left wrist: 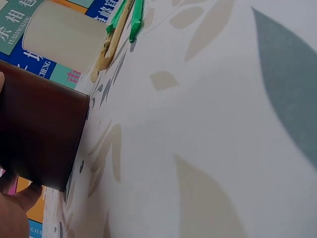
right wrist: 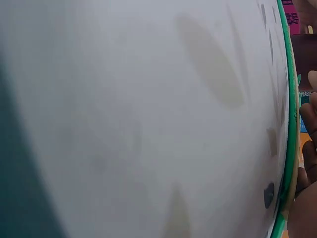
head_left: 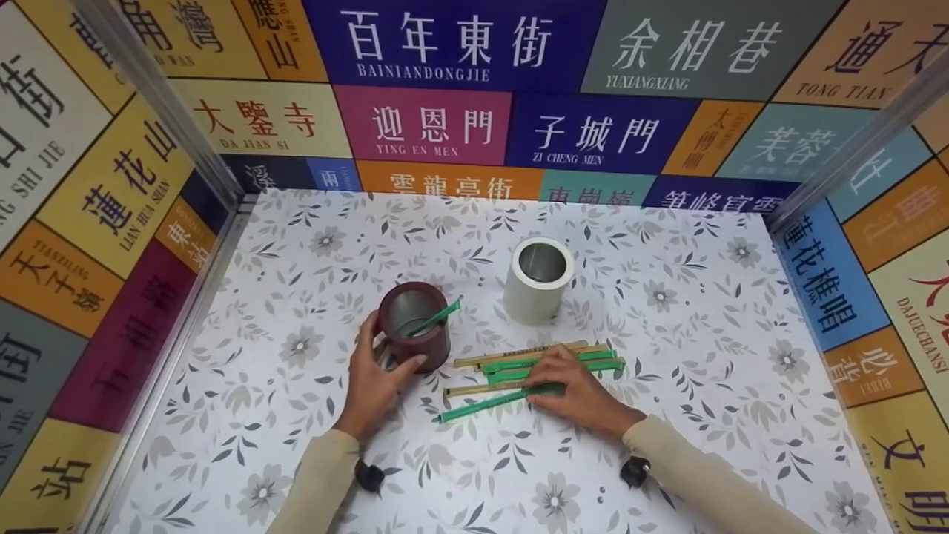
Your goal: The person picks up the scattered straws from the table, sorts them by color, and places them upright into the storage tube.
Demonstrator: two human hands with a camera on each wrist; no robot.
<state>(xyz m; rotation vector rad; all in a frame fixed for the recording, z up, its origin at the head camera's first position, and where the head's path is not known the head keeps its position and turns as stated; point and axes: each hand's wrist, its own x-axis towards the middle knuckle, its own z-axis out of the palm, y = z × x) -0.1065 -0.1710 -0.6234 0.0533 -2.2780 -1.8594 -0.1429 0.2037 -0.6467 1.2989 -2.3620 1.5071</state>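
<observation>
My left hand (head_left: 376,378) holds a dark red cup (head_left: 434,354) around its side. One slim green stick (head_left: 437,317) leans inside, its end above the rim. My right hand (head_left: 567,386) bends over a loose pile of green and tan sticks, and its fingertips pinch a tan stick (head_left: 482,389). Just below that lies a green stick (head_left: 478,408). Several others, such as a tan stick (head_left: 482,360), lie behind the hand. In the right wrist view a green stick (right wrist: 290,99) runs beside the curved fingers (right wrist: 309,121). Exactly what kind the sticks are is unclear.
A white cup (head_left: 534,300) stands upright behind the pile, its dark interior showing. The table (head_left: 296,415) has a floral cover. Panels with printed signs (head_left: 445,44) close in the back and both sides.
</observation>
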